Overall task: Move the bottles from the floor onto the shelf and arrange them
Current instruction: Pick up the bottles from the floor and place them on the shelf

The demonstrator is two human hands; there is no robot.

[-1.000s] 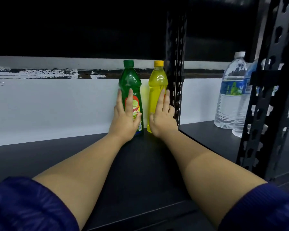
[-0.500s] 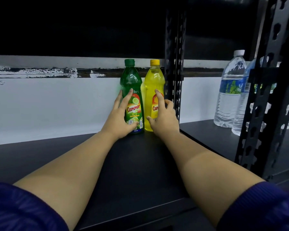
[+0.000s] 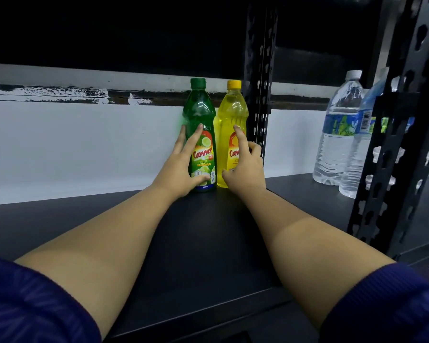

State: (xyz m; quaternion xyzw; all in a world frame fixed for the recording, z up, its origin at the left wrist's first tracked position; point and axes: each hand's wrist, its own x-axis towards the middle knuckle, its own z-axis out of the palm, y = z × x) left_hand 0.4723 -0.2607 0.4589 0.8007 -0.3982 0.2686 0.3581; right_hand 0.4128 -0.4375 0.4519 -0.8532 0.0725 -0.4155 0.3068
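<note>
— Where are the bottles?

— Both upright at the back of the shelf (image 3: 208, 238), against the white wall (image 3: 72, 144). Green bottle (image 3: 200, 112) on the left, yellow bottle (image 3: 233, 112) on the right, side by side and touching or nearly so. The yellow one stands just beside the black slotted post (image 3: 260, 95).

— Your hands?

— My left hand (image 3: 181, 169) wraps the green bottle low down: fingers up its left side and front, thumb curled across the bottom of the label. My right hand (image 3: 244, 172) is on the yellow bottle: forefinger stretched up the front of the label, thumb at the base, other fingers bent round its right side. Both bottles rest on the shelf, not lifted.

— Anything else nearby?

— Two clear water bottles (image 3: 337, 134) on the next bay to the right, well apart from my hands, partly behind a front post (image 3: 391, 144). Blue sleeves (image 3: 35, 305) at the bottom edge.
</note>
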